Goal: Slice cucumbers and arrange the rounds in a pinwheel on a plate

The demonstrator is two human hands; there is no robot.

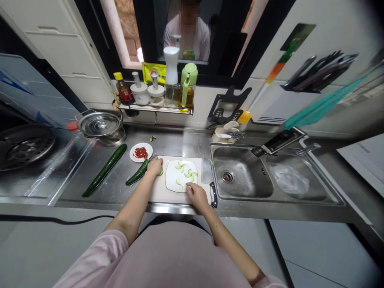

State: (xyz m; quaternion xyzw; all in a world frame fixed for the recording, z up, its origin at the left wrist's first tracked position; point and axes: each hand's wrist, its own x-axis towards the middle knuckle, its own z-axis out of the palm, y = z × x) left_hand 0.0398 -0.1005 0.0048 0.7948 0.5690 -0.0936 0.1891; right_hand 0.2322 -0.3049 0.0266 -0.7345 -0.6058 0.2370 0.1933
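My left hand [155,165] is closed over the cut end of a partly sliced cucumber [137,173] that lies at the left edge of the white cutting board [159,192]. My right hand [196,195] rests on the board's near right part, fingers curled beside a white plate [172,180] holding several cucumber slices [186,173]. A cleaver with a black handle [213,194] lies on the board's right edge, just right of my right hand and apart from it.
A whole cucumber [105,169] lies on the steel counter to the left. A small plate of chopped red chili [141,152] sits behind the board. A sink [240,176] is to the right, a lidded pot [100,125] at back left, condiment bottles [171,76] on a shelf.
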